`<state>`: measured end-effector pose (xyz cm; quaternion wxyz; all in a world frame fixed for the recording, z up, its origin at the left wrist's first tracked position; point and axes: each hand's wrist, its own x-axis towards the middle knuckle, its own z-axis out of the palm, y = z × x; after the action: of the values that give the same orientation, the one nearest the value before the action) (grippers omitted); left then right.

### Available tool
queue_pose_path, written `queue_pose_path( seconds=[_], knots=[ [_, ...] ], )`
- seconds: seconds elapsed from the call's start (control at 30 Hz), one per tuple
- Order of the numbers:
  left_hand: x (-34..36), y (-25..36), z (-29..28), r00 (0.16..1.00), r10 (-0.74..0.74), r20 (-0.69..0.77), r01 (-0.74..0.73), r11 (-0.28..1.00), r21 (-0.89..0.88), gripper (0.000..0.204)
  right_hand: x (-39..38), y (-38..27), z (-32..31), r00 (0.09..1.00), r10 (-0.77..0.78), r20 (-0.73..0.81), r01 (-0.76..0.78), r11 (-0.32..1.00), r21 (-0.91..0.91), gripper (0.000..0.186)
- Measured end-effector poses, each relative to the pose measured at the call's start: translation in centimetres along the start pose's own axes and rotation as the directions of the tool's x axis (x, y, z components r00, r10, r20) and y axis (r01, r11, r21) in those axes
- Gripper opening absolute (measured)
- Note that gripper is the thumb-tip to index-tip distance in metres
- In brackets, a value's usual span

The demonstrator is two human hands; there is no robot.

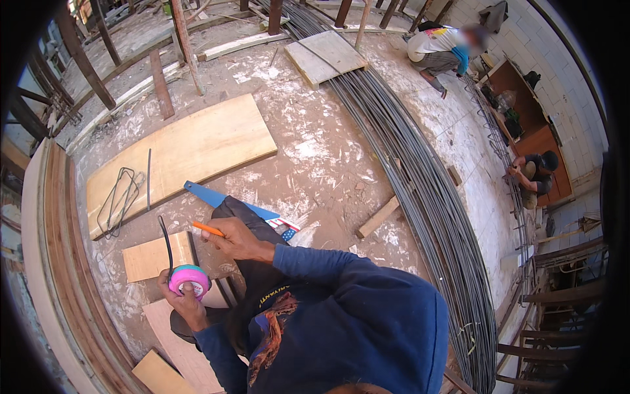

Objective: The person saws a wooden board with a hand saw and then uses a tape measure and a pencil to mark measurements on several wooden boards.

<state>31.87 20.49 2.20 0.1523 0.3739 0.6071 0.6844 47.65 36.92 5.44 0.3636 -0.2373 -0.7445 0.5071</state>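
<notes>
My left hand (187, 305) is closed round a round pink reel (177, 284) with a teal rim, which looks like a tape measure. A thin black curved strip (165, 236) rises beside it; whether it joins the reel I cannot tell. In my right hand (236, 240) an orange pencil (209, 229) is pinched, its end pointing left. Below the hands lies a short wooden board (147, 258). A handsaw with a blue blade (209, 195) rests by my knee, near a star-and-stripe patterned piece (287, 226).
A large plywood panel (216, 134) lies ahead, bent wire loops (118, 197) on it. Long steel bars (420, 177) run along the right, under a wooden board (325, 58). Stacked planks (62, 262) stand at left. Two people, one crouching (440, 49) and one sitting (538, 174), are at far right.
</notes>
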Motion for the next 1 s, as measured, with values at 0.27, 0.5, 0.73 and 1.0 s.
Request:
queue_pose_path(
  seconds=[0.27, 0.5, 0.73, 1.0],
  knots=[
    [2.0, 0.5, 1.6, 0.945, -0.316, -0.085, 0.26, 0.883, -0.39, 0.05, 0.1, 0.8, -0.2, 0.998, 0.057, 0.026, -0.058, 0.997, 0.059, 0.028],
    [1.1, -1.1, 1.9, 0.867, -0.498, 0.006, 0.374, 0.644, -0.668, 0.046, -2.0, 1.0, 2.7, 0.953, 0.226, 0.203, -0.261, 0.951, 0.167, 0.028],
    [0.5, -0.7, 3.6, 0.889, -0.457, -0.021, 0.344, 0.699, -0.627, 0.043, -3.5, 1.8, 5.2, 0.968, 0.152, 0.199, -0.175, 0.979, 0.102, 0.039],
    [1.2, -0.6, 4.2, 0.879, -0.443, -0.176, 0.255, 0.75, -0.61, 0.04, -3.6, 0.8, 5.4, 0.974, 0.219, 0.055, -0.224, 0.966, 0.129, 0.036]
  ],
)
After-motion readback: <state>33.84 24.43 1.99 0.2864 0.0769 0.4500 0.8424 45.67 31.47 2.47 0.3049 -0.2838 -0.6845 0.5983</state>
